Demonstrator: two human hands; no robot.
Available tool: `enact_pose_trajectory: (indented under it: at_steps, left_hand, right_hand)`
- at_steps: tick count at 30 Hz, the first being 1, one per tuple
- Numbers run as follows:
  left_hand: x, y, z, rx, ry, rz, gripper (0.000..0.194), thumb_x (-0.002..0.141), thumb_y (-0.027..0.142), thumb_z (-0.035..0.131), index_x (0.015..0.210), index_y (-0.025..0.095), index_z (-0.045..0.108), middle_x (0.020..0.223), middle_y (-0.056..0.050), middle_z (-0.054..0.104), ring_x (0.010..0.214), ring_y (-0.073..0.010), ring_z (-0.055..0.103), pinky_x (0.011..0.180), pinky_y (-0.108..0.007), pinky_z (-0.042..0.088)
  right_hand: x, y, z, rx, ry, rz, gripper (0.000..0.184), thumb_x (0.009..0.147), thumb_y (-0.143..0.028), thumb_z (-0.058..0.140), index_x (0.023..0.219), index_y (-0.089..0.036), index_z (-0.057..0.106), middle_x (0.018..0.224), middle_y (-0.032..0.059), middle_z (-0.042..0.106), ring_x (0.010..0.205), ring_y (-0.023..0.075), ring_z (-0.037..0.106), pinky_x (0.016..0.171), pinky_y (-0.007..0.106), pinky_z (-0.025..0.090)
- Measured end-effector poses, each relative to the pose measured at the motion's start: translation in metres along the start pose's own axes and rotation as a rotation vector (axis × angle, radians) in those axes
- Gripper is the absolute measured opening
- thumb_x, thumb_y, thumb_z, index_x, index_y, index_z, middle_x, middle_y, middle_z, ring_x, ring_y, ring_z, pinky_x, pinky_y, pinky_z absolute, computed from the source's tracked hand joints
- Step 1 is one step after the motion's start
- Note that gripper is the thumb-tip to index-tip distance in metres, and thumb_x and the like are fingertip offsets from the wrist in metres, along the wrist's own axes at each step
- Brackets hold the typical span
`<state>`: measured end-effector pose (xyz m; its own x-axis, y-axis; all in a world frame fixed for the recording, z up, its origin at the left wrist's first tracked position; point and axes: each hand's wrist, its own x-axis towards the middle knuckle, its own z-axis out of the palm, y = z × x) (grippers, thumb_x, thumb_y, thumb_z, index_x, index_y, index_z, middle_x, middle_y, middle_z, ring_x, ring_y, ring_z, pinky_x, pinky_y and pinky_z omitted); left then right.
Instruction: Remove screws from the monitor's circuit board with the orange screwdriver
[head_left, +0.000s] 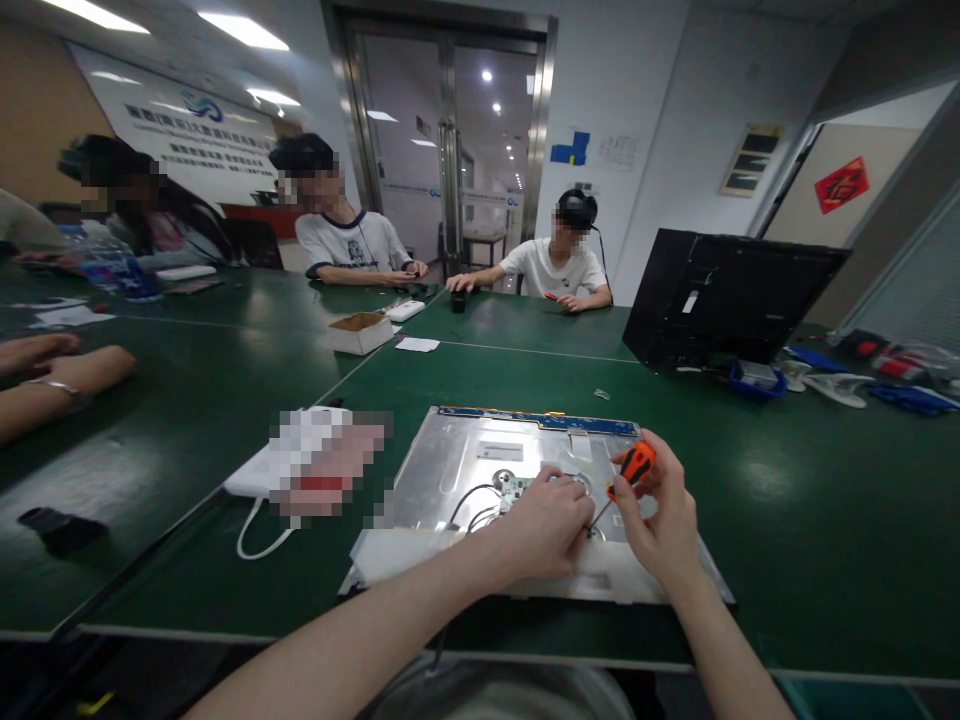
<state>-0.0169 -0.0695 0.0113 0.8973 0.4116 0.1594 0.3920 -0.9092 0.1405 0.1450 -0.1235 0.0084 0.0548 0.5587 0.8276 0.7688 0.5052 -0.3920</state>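
Observation:
A silver metal display panel [480, 450] lies flat on the green table [787, 520] in front of me, back side up, with a small circuit board [512, 487] and thin wires near its middle. My right hand [660, 515] is closed around a small screwdriver with an orange and black handle [636, 465]; its tip points down at the panel. My left hand [547, 520] rests on the panel beside the tip, fingers curled and pinched close to it; what they hold is hidden.
A white device [259, 475] with a looping cable lies left of the panel. A black monitor housing [720, 295] stands at the back right, near blue parts. A small cardboard box [360, 332] sits further back. Other people sit around the table; someone's forearms rest at far left.

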Motion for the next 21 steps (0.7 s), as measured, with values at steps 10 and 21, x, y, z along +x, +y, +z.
enact_pose_trajectory:
  at_steps: [10,21]
  left_hand:
    - [0.0005,0.0002,-0.0004,0.011,-0.003,-0.002,0.003,0.080,0.016,0.061,0.079,0.017,0.059,0.087,-0.007,0.066,0.085,-0.0238,0.062,0.090,-0.039,0.041]
    - [0.0019,0.0003,-0.0017,-0.017,-0.006,0.005,0.005,0.079,0.016,0.060,0.077,0.018,0.056,0.089,-0.007,0.067,0.085,-0.0244,0.063,0.091,-0.040,0.040]
  right_hand:
    - [-0.0035,0.0069,0.0028,-0.018,0.011,0.020,0.048,0.097,-0.028,0.053,0.142,-0.019,0.039,0.076,-0.0002,0.062,0.055,0.0145,0.062,0.047,0.025,0.054]
    - [-0.0010,0.0054,0.0038,-0.025,0.043,-0.037,0.052,0.096,-0.032,0.058,0.144,-0.023,0.040,0.070,-0.0044,0.061,0.048,0.0110,0.057,0.043,0.021,0.051]
